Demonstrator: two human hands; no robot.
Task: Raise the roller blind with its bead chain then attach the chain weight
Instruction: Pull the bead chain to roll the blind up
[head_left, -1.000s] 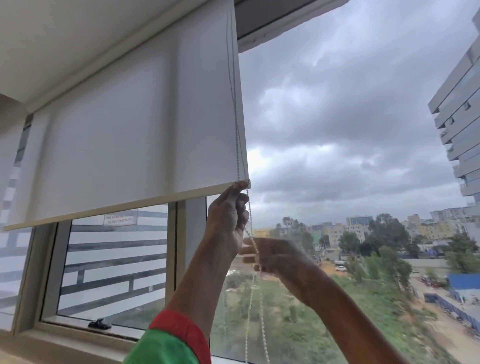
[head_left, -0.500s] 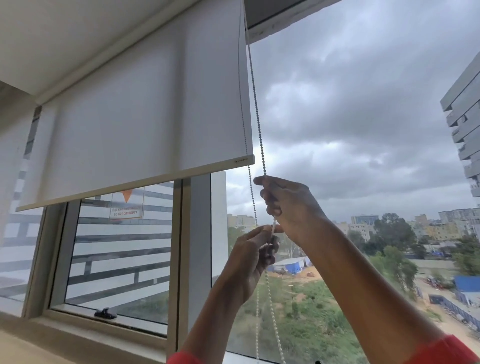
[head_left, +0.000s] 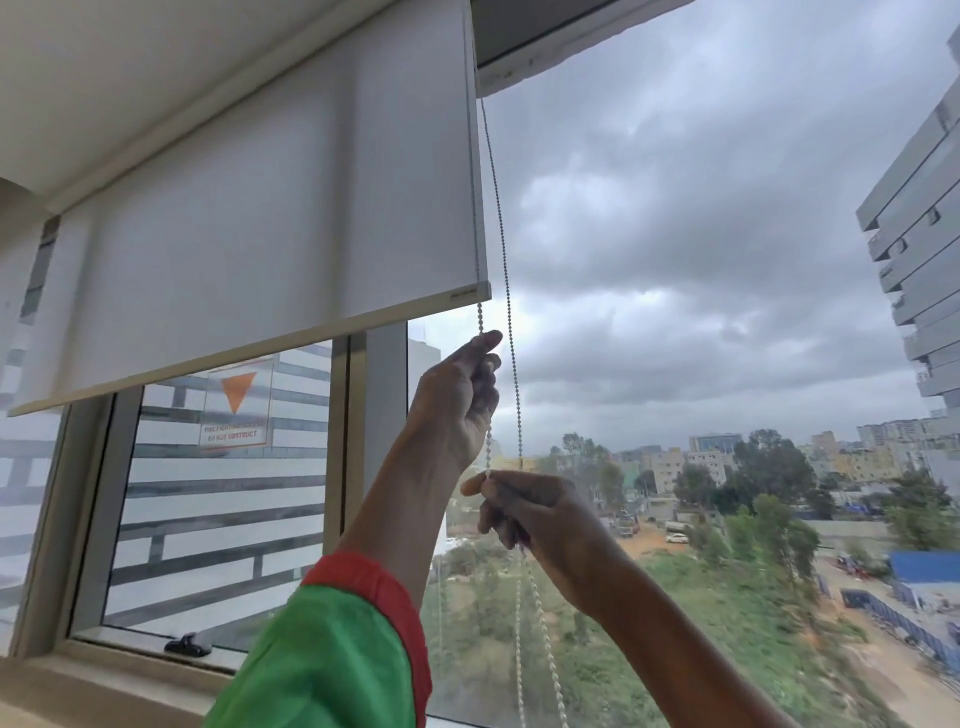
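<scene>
The roller blind (head_left: 270, 223) covers the upper part of the window, its bottom bar (head_left: 249, 348) my landmark for everything else: below it the glass is bare, with an orange-triangle notice (head_left: 236, 410) just under the bar, so I judge the raise roughly half done. The bead chain (head_left: 500, 208) drops as two strands past the bar's right end. My left hand (head_left: 457, 400) is just below that end, fingers curled shut around the nearer strand. My right hand (head_left: 530, 512) is lower again, thumb and fingers pinched closed on what looks like the same strand, the other strand running close by; the loop trails below it out of view. To do this well I'd pull one strand only, straight down in line with its fall, hand under hand, never letting both hands go at once, and keep the free strand clear of my fingers. I see no chain weight anywhere near the bar.
</scene>
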